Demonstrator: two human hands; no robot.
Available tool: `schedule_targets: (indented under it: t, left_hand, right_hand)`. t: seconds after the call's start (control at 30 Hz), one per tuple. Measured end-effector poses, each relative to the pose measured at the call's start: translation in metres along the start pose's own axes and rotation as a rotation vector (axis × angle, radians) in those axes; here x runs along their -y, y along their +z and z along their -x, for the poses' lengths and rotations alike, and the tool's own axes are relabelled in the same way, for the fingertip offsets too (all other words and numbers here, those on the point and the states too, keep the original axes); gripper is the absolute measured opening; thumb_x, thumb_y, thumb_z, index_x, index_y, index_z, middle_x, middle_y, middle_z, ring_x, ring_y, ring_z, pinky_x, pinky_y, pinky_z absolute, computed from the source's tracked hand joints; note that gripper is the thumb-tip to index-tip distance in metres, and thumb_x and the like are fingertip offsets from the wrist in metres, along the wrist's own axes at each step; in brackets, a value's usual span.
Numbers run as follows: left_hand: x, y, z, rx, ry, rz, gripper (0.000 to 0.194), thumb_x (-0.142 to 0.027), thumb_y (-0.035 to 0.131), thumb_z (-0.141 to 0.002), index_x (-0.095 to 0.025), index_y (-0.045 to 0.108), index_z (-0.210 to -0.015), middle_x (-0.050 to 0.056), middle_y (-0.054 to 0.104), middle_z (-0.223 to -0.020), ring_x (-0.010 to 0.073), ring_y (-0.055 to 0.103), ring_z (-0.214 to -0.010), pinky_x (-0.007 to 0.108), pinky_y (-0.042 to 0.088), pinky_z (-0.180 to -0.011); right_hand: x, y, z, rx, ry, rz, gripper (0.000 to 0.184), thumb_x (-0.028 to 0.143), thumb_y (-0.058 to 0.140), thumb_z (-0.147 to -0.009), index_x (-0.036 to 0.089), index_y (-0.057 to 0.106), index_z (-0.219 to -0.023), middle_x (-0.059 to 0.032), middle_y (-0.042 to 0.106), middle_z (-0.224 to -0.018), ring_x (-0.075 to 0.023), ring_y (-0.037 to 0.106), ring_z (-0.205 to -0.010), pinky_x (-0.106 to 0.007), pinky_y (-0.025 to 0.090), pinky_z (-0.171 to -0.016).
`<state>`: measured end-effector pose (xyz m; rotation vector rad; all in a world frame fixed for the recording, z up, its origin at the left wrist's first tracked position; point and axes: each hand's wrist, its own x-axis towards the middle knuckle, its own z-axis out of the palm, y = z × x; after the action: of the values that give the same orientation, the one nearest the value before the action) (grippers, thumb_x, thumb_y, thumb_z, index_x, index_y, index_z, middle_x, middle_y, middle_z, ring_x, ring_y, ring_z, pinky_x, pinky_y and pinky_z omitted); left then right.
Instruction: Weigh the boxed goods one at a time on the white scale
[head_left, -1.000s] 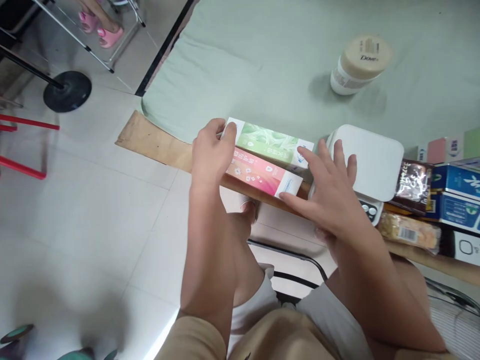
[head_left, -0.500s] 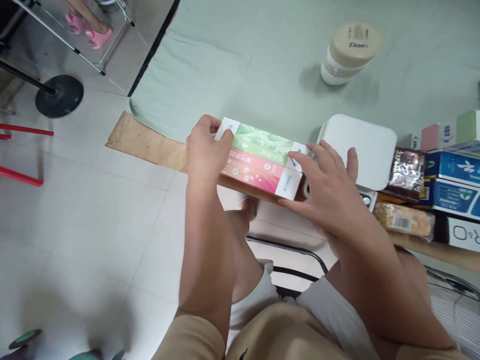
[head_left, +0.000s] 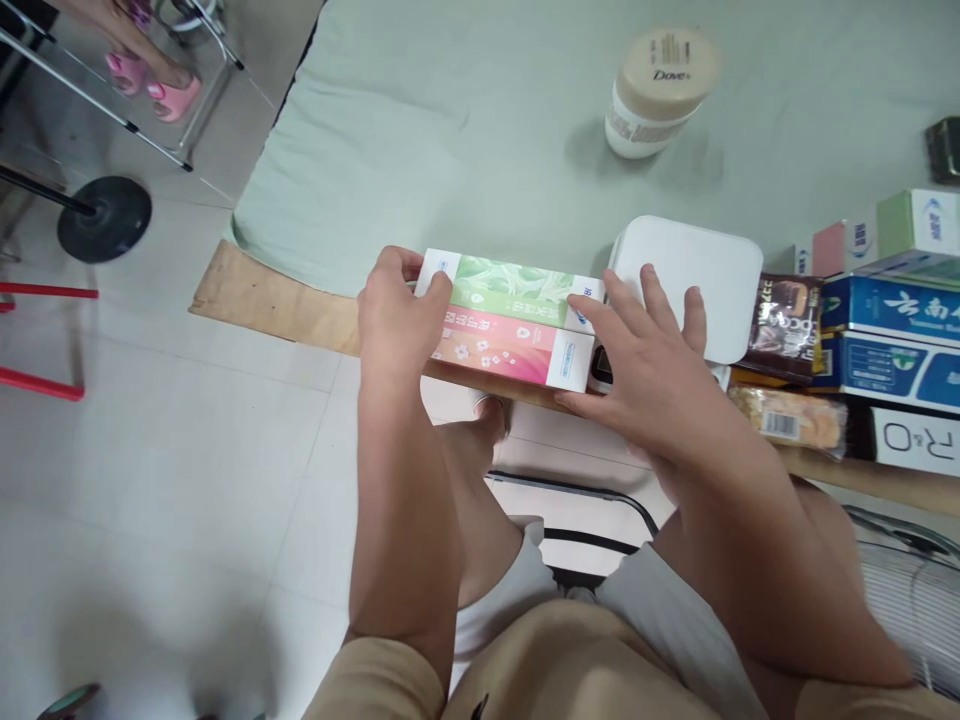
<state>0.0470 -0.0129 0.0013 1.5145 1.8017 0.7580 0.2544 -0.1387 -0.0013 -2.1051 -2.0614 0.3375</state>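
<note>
Two long toothpaste boxes, a green one (head_left: 510, 285) and a pink one (head_left: 499, 352), lie side by side at the table's front edge. My left hand (head_left: 401, 310) is closed around their left end, thumb on top and fingers partly hidden behind. At the right end, my right hand (head_left: 645, 345) holds them between thumb and index finger. Its other fingers are spread out over a white scale-like device (head_left: 690, 290), whose small dark display (head_left: 601, 366) shows partly behind the boxes.
A Dove jar (head_left: 660, 90) stands farther back on the green cloth (head_left: 450, 130). To the right are stacked blue boxes (head_left: 892, 340), a brown packet (head_left: 784, 325), a wrapped snack (head_left: 791, 418) and a black-and-white box (head_left: 919, 440). A person's feet in pink sandals (head_left: 176, 98) show at upper left.
The view has shifted slightly, moving most table items left in the picture. Both hands keep their hold on the boxes, and more of the small dark display shows beside them.
</note>
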Motion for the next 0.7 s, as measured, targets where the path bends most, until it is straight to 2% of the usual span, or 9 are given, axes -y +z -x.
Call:
schedule_targets:
  t: [0.13, 0.2, 0.27, 0.33, 0.43, 0.47, 0.53, 0.6, 0.7]
  left_hand:
    - [0.000, -0.001, -0.003, 0.010, -0.015, 0.019, 0.021, -0.023, 0.070, -0.080, -0.026, 0.059, -0.098, 0.008, 0.074, -0.120, 0.0298, 0.071, -0.109, 0.048, 0.057, -0.100]
    - [-0.005, -0.004, 0.001, -0.043, 0.005, 0.033, 0.020, -0.022, 0.071, -0.082, -0.024, 0.058, -0.098, 0.009, 0.073, -0.119, 0.0286, 0.071, -0.111, 0.047, 0.056, -0.103]
    - [-0.015, -0.007, 0.010, -0.171, 0.122, 0.079, 0.014, -0.023, 0.067, -0.088, -0.023, 0.057, -0.096, 0.009, 0.071, -0.115, 0.0271, 0.068, -0.113, 0.047, 0.053, -0.108]
    - [-0.031, -0.006, 0.025, -0.347, 0.308, 0.188, 0.005, -0.019, 0.060, -0.091, -0.021, 0.056, -0.092, 0.007, 0.067, -0.107, 0.0241, 0.067, -0.110, 0.046, 0.052, -0.109]
    - [-0.057, 0.005, 0.053, -0.489, 0.507, 0.385, 0.011, -0.011, 0.052, -0.089, -0.021, 0.057, -0.086, 0.002, 0.061, -0.093, 0.0192, 0.066, -0.097, 0.042, 0.053, -0.103]
    - [-0.064, 0.013, 0.062, -0.470, 0.541, 0.423, 0.012, -0.011, 0.052, -0.088, -0.021, 0.057, -0.084, 0.002, 0.060, -0.089, 0.0186, 0.066, -0.093, 0.041, 0.054, -0.100]
    - [-0.078, 0.031, 0.080, -0.345, 0.592, 0.463, 0.013, -0.012, 0.053, -0.090, -0.021, 0.060, -0.083, 0.002, 0.063, -0.086, 0.0185, 0.067, -0.090, 0.039, 0.055, -0.093]
    - [-0.090, 0.052, 0.097, -0.173, 0.624, 0.478, 0.013, -0.014, 0.056, -0.092, -0.022, 0.062, -0.084, 0.003, 0.067, -0.087, 0.0188, 0.068, -0.089, 0.038, 0.057, -0.089]
    - [-0.109, 0.088, 0.118, 0.104, 0.642, 0.440, 0.007, -0.021, 0.059, -0.095, -0.023, 0.064, -0.092, 0.004, 0.072, -0.094, 0.0195, 0.071, -0.095, 0.037, 0.059, -0.091]
  right_hand:
    - [0.002, 0.001, 0.001, 0.013, -0.027, 0.010, 0.084, 0.064, 0.073, -0.085, 0.028, 0.047, -0.156, -0.0204, 0.029, -0.176, -0.0507, 0.019, -0.165, -0.082, 0.012, -0.126]
    - [0.002, -0.003, 0.003, 0.007, -0.032, -0.007, 0.088, 0.063, 0.076, -0.082, 0.029, 0.045, -0.157, -0.0199, 0.024, -0.178, -0.0511, 0.016, -0.165, -0.082, 0.012, -0.126]
    - [0.000, -0.014, 0.006, -0.018, -0.045, -0.048, 0.088, 0.065, 0.076, -0.082, 0.032, 0.045, -0.158, -0.0166, 0.021, -0.179, -0.0498, 0.014, -0.166, -0.081, 0.012, -0.127]
    - [-0.004, -0.029, 0.012, -0.068, -0.063, -0.115, 0.078, 0.064, 0.070, -0.087, 0.033, 0.047, -0.155, -0.0121, 0.025, -0.179, -0.0457, 0.017, -0.167, -0.078, 0.017, -0.129]
    - [-0.017, -0.053, 0.022, -0.191, -0.065, -0.254, 0.057, 0.052, 0.060, -0.095, 0.029, 0.056, -0.147, -0.0120, 0.048, -0.167, -0.0376, 0.040, -0.159, -0.065, 0.037, -0.127]
    - [-0.024, -0.059, 0.025, -0.246, -0.051, -0.295, 0.051, 0.048, 0.058, -0.096, 0.026, 0.059, -0.142, -0.0131, 0.057, -0.159, -0.0355, 0.050, -0.151, -0.061, 0.044, -0.123]
    - [-0.043, -0.068, 0.032, -0.364, 0.009, -0.355, 0.042, 0.043, 0.057, -0.095, 0.024, 0.064, -0.131, -0.0135, 0.069, -0.142, -0.0321, 0.065, -0.134, -0.054, 0.053, -0.115]
    - [-0.069, -0.072, 0.039, -0.491, 0.106, -0.398, 0.037, 0.039, 0.056, -0.094, 0.023, 0.065, -0.126, -0.0120, 0.073, -0.132, -0.0293, 0.070, -0.123, -0.051, 0.057, -0.110]
    - [-0.121, -0.075, 0.048, -0.686, 0.278, -0.428, 0.035, 0.034, 0.055, -0.093, 0.023, 0.063, -0.125, -0.0128, 0.072, -0.129, -0.0272, 0.069, -0.122, -0.048, 0.057, -0.109]
